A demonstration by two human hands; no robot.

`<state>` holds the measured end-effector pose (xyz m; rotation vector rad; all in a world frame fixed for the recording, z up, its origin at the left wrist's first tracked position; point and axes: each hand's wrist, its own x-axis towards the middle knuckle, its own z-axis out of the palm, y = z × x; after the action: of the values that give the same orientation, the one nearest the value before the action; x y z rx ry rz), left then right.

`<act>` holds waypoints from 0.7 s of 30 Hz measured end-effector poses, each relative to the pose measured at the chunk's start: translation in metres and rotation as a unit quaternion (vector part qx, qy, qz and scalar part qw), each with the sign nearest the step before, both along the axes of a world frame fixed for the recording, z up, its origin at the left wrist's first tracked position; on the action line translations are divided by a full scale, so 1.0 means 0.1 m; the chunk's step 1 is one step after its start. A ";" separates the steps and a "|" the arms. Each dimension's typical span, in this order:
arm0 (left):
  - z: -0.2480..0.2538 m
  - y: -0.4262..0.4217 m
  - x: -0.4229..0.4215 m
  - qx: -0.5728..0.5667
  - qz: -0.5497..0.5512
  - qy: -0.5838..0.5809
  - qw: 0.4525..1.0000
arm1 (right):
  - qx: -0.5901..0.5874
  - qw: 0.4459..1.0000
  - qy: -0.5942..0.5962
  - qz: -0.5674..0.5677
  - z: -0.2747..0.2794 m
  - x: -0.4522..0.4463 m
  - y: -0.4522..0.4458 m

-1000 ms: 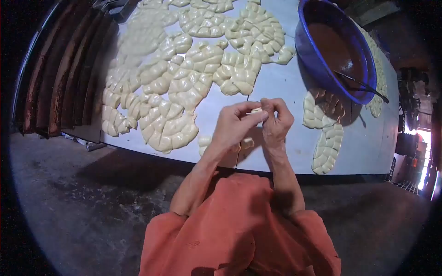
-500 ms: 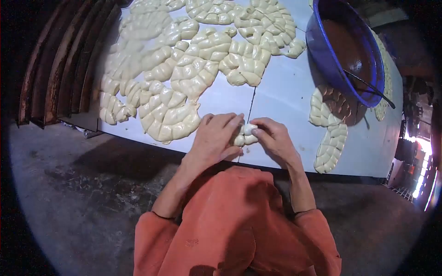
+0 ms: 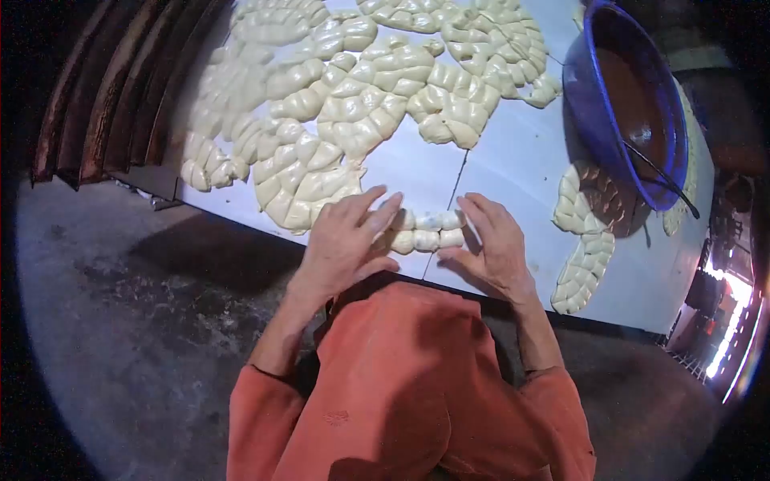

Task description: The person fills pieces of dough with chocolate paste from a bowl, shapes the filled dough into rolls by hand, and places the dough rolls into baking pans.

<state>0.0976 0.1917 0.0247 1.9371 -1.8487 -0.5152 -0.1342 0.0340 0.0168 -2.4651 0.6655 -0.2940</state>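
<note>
Two short rows of pale, glossy dough pieces (image 3: 427,231) lie side by side near the front edge of the table. At their left end is my left hand (image 3: 341,236), with thumb and fingers spread and its fingertips beside the dough. My right hand (image 3: 497,244) curves around the right end, thumb and fingers apart. Neither hand is closed on the dough; whether the fingertips touch it I cannot tell. Larger slabs of segmented dough (image 3: 301,180) lie just beyond my left hand.
More dough slabs (image 3: 453,104) cover the back and left of the white table (image 3: 521,156). At the right, a blue basin (image 3: 589,100) holds brown liquid and a dark-handled tool (image 3: 662,176). A curved dough strip (image 3: 583,272) lies nearby. Rusty metal troughs (image 3: 104,96) stand at the left.
Both hands have spread apart from their close grip on the small dough pieces. Two rows now show between them. The view has shifted slightly, moving the table contents rightward.
</note>
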 end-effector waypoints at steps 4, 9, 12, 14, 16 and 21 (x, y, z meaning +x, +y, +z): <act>0.00 0.07 0.03 0.080 0.014 0.045 0.996 | -0.061 0.993 -0.034 0.097 -0.23 0.13 0.01; -0.14 0.05 0.05 0.104 0.037 0.072 0.991 | -0.118 0.980 -0.047 0.153 -0.45 0.33 0.02; -0.30 -0.01 0.00 0.060 -0.001 0.090 0.994 | -0.145 0.972 -0.021 0.184 -0.45 0.38 0.04; -0.26 -0.09 -0.02 0.089 0.001 0.098 0.991 | -0.126 0.973 -0.042 0.190 -0.51 0.39 0.04; -0.40 -0.12 -0.03 0.082 0.005 0.110 0.990 | -0.079 0.974 -0.097 0.187 -0.49 0.44 0.02; -0.41 -0.18 -0.01 0.112 0.015 0.212 0.971 | 0.170 0.980 0.015 0.099 -0.12 0.52 0.02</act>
<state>0.0970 0.1733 -0.0165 1.8062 -1.5365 -1.0747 -0.0826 0.0363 0.0050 -2.1863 0.4365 -0.0576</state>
